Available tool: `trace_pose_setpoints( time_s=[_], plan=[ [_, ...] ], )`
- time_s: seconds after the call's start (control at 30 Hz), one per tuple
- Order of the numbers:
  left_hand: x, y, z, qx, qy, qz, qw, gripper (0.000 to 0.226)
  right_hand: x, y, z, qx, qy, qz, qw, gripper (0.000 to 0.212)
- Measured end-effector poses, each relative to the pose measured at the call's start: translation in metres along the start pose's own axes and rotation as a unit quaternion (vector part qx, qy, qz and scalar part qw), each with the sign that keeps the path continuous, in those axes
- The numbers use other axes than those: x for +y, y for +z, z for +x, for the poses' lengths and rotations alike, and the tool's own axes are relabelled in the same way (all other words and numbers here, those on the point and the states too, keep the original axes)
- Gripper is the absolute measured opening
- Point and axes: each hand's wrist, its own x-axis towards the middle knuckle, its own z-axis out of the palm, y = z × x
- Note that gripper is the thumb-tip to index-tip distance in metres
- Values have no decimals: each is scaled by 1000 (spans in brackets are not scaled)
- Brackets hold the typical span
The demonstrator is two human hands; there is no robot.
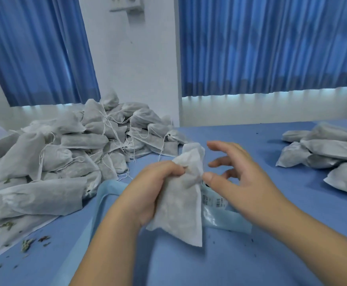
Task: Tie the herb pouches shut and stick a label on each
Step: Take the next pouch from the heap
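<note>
One pouch [178,207], gripped by curled left hand [150,188].

white non-woven herb pouch [180,203]: 1 | left heap of filled white drawstring pouches [65,153]: dozens, too many to count | right heap of flat white pouches [329,153]: about eight showing, cut by the frame | pleated blue curtains [38,48]: 2 | clear printed label sheet [212,205]: 1 | bare hands: 2, left hand [147,186], right hand [240,178]
</note>
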Motion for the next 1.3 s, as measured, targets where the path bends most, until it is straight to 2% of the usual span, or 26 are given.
trace_pose_setpoints(
  time_s=[0.07, 0.13, 0.2, 0.37, 0.47, 0.57, 0.67, 0.7, 0.8, 0.93, 1.17, 1.3],
  plan=[
    [1, 6, -4, -57, 20, 32, 998, 27, 1, -6, 0, -47, 33, 33, 998, 49],
    [0, 10, -6, -84, 31, 62, 994, 31, 3, -8, 0, -85, 81, 62, 991, 37],
    [-1, 13, -6, -75, 40, 104, 991, 35, 2, -10, 1, -94, 106, 58, 988, 11],
    [-2, 19, -7, -3, 76, 202, 976, 29, 5, -18, 3, -77, 124, 30, 989, 22],
    [0, 20, -8, 2, 79, 223, 972, 33, 1, -32, 4, -117, 118, 115, 979, 20],
    [3, 21, -9, -23, 96, 241, 965, 36, 1, -47, 6, -180, 120, 233, 948, 17],
    [0, 25, -13, -68, 140, 273, 949, 40, 4, -49, 6, -178, 111, 247, 946, 9],
    [-1, 28, -16, -76, 141, 279, 947, 36, 5, -49, 6, -167, 108, 248, 948, 9],
    [-3, 35, -17, -63, 127, 272, 952, 14, 7, -45, 6, -135, 94, 225, 960, 14],
    [-3, 42, -17, -46, 114, 217, 968, 22, 5, -39, 3, -100, 62, 136, 984, 17],
    [-1, 49, -17, -50, 92, 90, 990, 18, 2, -35, 5, 15, 39, 104, 994, 15],
    [-3, 50, -15, -57, 123, 0, 991, 13, 5, -28, 3, 29, 46, 84, 995, 16]
  ],
)
